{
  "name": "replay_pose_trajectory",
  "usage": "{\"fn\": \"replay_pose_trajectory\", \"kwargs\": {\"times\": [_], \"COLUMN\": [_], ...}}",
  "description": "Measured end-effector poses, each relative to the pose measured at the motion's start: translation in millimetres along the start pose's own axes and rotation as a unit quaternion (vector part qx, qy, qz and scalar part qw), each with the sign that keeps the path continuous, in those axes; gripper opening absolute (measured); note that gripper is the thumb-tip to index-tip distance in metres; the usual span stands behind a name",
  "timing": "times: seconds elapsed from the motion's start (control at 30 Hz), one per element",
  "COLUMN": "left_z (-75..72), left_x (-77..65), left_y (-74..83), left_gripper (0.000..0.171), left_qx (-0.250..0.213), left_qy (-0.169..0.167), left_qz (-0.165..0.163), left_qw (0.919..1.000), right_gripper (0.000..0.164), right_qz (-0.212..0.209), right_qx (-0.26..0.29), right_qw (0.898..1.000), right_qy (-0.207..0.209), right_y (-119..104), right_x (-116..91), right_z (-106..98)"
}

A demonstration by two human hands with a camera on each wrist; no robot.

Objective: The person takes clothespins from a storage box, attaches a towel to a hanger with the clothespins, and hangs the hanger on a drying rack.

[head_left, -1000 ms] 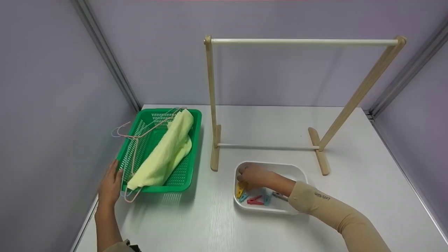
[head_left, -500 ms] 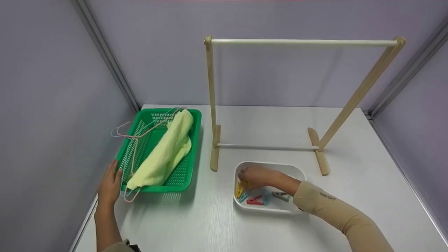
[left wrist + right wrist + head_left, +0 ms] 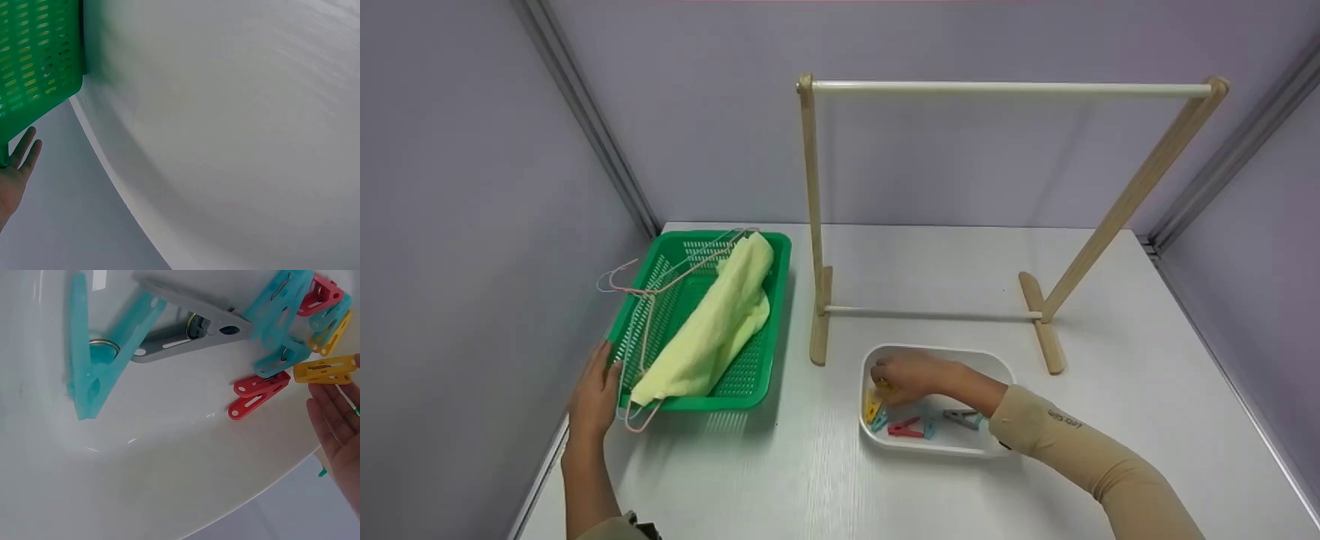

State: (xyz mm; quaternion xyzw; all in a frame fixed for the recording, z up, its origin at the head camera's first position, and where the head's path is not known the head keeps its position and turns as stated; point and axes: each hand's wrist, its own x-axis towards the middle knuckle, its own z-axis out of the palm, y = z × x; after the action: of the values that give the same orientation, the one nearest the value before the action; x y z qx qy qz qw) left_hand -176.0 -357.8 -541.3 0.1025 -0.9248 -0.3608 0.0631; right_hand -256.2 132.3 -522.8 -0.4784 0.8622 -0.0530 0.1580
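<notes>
The green basket is unmoved. Across the edge of the white tub, the right forearm lies slightly farther right than a second ago. The left hand rests against the basket, straight fingers slightly apart; the right hand, reaching in, pinches a yellow clothespin at the tub's left end.

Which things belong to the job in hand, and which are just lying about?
Seemingly in use: yellow clothespin, pinched by right hand; white tub; green basket, touched by left hand.
Apparently idle: yellow cloth, pink hanger, wooden rack, gray clothespin.
</notes>
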Motion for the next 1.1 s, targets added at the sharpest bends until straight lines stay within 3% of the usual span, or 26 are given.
{"fn": "replay_pose_trajectory", "kwargs": {"times": [0.37, 0.83, 1.1], "left_z": [-0.5, -0.3, -0.2], "left_x": [-0.3, -1.1, 0.6], "left_y": [-0.7, 0.2, -0.9], "left_gripper": [0.055, 0.056, 0.055], "left_qx": [0.003, -0.004, -0.004], "left_qy": [0.0, -0.001, -0.002], "left_qz": [-0.002, -0.003, -0.002], "left_qw": [1.0, 1.0, 1.0], "right_gripper": [0.024, 0.016, 0.028], "right_qz": [-0.022, -0.028, -0.024], "right_qx": [-0.017, 0.054, 0.07], "right_qw": [0.999, 0.998, 0.997], "right_qy": [0.017, 0.02, 0.027], "right_y": [3.5, 4.1, 5.4], "right_x": [0.0, -2.0, -7.2], "right_z": [1.0, -3.6, -6.0]}}
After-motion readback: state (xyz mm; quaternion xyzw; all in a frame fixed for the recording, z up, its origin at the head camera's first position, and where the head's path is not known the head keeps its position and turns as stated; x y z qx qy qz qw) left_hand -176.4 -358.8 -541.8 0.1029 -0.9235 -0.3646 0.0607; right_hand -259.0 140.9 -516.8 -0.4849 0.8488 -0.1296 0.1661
